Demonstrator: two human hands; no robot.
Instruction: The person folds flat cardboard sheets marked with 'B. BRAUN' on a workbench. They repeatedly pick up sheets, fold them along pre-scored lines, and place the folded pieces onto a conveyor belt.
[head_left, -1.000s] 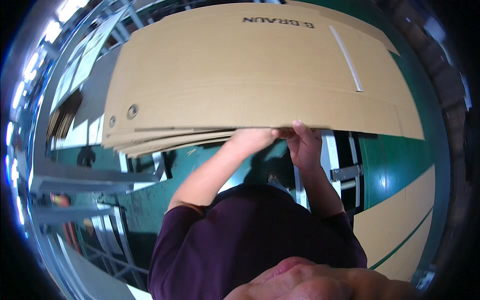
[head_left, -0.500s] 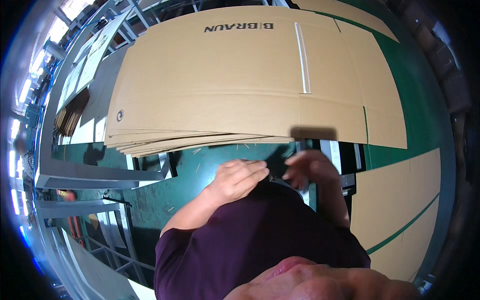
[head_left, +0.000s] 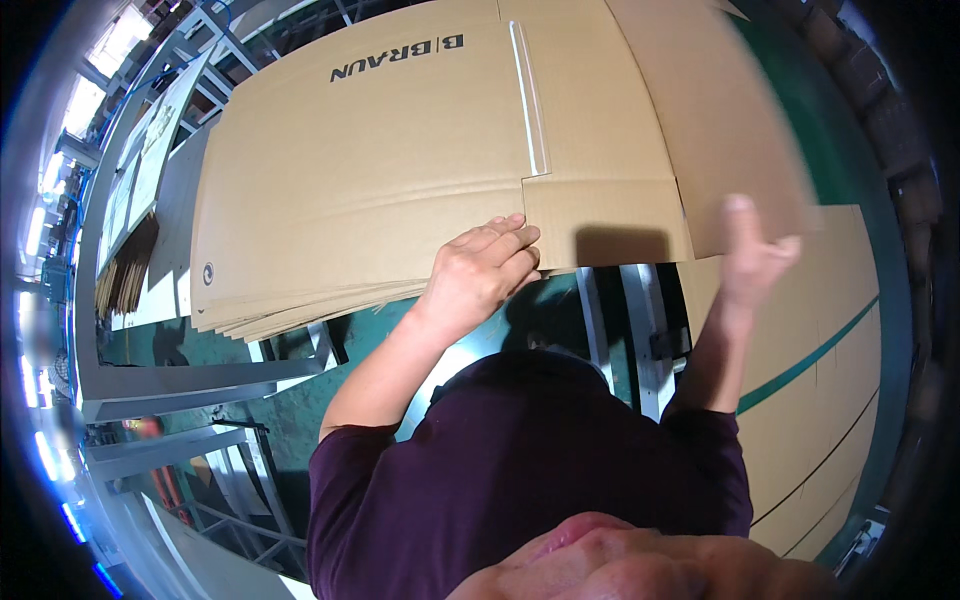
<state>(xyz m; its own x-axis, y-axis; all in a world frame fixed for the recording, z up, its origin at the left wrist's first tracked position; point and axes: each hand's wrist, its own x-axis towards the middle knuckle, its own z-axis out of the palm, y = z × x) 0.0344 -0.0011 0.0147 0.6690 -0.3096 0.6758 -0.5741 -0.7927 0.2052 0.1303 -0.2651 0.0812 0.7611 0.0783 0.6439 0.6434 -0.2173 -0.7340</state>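
Note:
A flat cardboard box blank (head_left: 400,150), brown with dark print and a white strip, lies on top of a stack of similar sheets. My left hand (head_left: 487,262) rests on its near edge, fingers side by side and lying on the board beside a slot. The underside of that hand is hidden. At the near right corner, my right hand (head_left: 755,255) grips the blank's right end panel (head_left: 710,110), thumb on top. The panel is tilted up along its crease and blurred by motion. Fingers under the panel are out of sight.
More cardboard sheets (head_left: 800,400) lie at the right on a green surface. Grey metal frames (head_left: 200,385) stand at the left, by a leaning board and a bundle of cardboard (head_left: 128,265). A green floor (head_left: 385,320) shows below the stack.
Both hands have moved from in front of my body to the blank, the left onto its near edge. My right hand has taken hold of the right panel and raised it. The blank appears farther left.

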